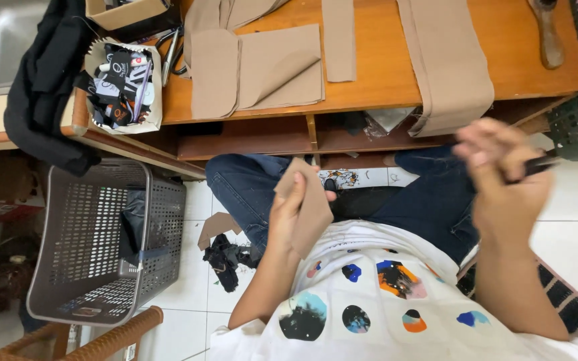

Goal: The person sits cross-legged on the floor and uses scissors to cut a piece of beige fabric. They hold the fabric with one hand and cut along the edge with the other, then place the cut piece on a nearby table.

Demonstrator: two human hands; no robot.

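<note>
The head view looks down at a person sitting by a low wooden surface (382, 80). The left hand (292, 214) pinches 1 small tan fabric piece (309, 200), held up over the lap with the fingers pressed on it. The right hand (506, 177) is blurry; its fingers are curled around a thin black tool (536, 165), and I cannot tell what kind of tool it is.

It looks like the work is partly done. About 5 cut tan pieces (262, 70) already lie on the surface, some folded and stacked, so the count is not sure. 1 long tan strip (449, 60) hangs over the near edge. The piece in the hand looks not finished yet.

On the left stands 1 grey basket (88, 247) on the floor. 1 small white box (125, 83) of black scraps sits at the surface's left end. 1 pair of scissors (172, 50) lies just beside it.
</note>
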